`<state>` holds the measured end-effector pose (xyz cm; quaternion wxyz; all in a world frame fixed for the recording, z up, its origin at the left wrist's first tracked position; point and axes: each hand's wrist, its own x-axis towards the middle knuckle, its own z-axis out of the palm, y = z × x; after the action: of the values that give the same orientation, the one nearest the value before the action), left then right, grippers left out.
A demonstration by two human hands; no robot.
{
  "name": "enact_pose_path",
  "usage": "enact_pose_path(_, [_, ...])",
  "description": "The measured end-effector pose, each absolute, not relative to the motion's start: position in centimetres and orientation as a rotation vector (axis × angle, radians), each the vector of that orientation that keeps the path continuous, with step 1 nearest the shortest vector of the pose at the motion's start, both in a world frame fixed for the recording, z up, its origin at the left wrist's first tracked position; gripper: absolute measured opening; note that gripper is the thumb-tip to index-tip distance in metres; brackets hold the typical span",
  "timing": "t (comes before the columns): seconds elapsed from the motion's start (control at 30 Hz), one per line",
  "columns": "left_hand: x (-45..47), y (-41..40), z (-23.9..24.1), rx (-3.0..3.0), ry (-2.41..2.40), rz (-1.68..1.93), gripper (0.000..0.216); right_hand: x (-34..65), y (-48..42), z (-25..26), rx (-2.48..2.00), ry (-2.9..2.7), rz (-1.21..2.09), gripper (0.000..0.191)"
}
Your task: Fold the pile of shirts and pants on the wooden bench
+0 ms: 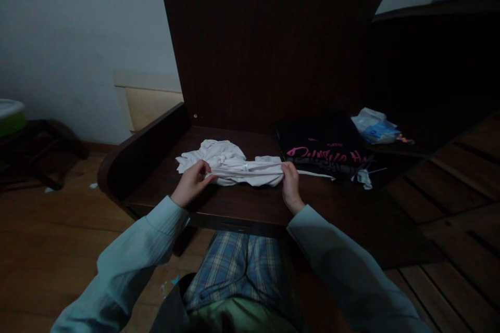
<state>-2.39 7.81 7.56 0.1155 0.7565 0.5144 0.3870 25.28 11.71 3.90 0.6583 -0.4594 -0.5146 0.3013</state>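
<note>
A crumpled white garment [228,164] lies on a dark wooden desk [242,205] in front of me. My left hand [191,183] pinches the garment's left part, fingers closed on the cloth. My right hand [289,186] grips its right end, fingers curled over the fabric. A thin white strap runs taut between the two hands and trails on to the right. Both arms wear pale blue-green sleeves.
A folded black garment with pink lettering [322,145] lies right of the white one. Crumpled white and blue plastic [374,126] sits at the desk's back right. A dark wooden back panel [265,36] rises behind. A low stool with a green tub [10,114] stands far left on the wooden floor.
</note>
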Motion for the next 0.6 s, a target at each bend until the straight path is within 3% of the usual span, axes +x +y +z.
enact_pose_path(0.13, [-1.6, 7.2, 8.7, 2.221, 1.37, 1.17, 0.029, 25.1, 11.4, 3.9, -1.055, -1.214, 0.666, 0.023])
enact_pose_path(0.33, [-1.9, 7.2, 8.7, 2.338, 1.336, 1.021, 0.018, 25.4, 11.9, 3.4, -1.065, -1.089, 0.819, 0.031])
enact_pose_path(0.6, [-1.5, 8.8, 6.4, 1.56, 1.285, 1.356, 0.033, 24.9, 12.1, 3.5, -1.059, -1.155, 1.095, 0.048])
